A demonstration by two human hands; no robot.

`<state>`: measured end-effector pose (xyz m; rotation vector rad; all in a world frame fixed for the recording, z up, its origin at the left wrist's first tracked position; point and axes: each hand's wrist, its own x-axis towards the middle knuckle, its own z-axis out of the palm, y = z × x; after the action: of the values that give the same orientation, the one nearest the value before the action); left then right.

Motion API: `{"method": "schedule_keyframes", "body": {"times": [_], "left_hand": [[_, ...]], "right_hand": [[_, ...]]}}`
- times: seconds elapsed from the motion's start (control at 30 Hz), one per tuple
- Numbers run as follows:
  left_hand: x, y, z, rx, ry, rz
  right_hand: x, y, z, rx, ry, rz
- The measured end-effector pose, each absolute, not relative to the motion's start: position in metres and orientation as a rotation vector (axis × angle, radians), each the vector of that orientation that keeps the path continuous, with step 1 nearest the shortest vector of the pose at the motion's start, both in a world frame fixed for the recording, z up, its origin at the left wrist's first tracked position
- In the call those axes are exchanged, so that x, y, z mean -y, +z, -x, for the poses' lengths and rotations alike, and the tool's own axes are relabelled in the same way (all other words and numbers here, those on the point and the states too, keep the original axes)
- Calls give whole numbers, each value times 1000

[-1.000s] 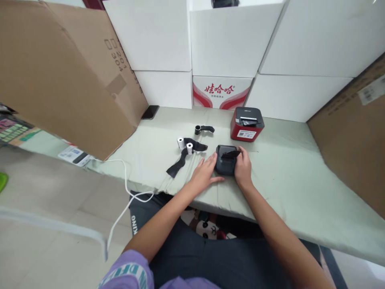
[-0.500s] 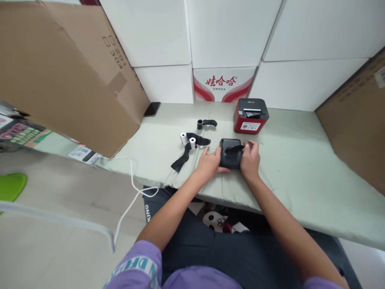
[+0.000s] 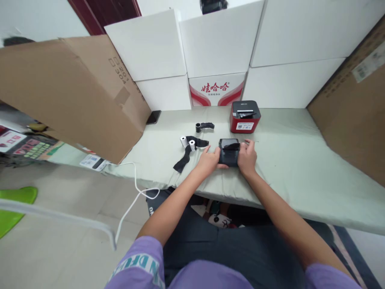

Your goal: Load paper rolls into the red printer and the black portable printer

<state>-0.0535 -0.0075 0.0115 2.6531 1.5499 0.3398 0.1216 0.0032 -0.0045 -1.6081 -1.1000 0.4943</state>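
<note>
A small black portable receipt printer lies on the table between my two hands, a dark strip sticking out across its top. My left hand grips its left side, thumb along the near edge. Around its right side my right hand is closed, fingers near the end of the strip. Left of the printer lie two white paper rolls with black tails. A smaller black roll with a short tail sits behind them. The red-and-black box-shaped printer stands behind my right hand.
White boxes are stacked along the back, one with red lettering. Tall cardboard stands on the left and right. A phone lies at the back left. A white cable hangs over the front edge.
The camera view has shifted. My left hand has gone from lying flat against the printer's side to gripping it; my right fingers have shifted on its right side.
</note>
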Motion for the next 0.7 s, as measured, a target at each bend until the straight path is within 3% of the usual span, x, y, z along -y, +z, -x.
{"method": "schedule_keyframes", "body": {"times": [0.47,0.7], "left_hand": [[13,-12,54,-1562,634,-2435],[14,-12,55,-1546,642,-2461]], "right_hand": [[4,-7,-127,1089,359,1334],[-16,-11,-130,1326,654,1173]]}}
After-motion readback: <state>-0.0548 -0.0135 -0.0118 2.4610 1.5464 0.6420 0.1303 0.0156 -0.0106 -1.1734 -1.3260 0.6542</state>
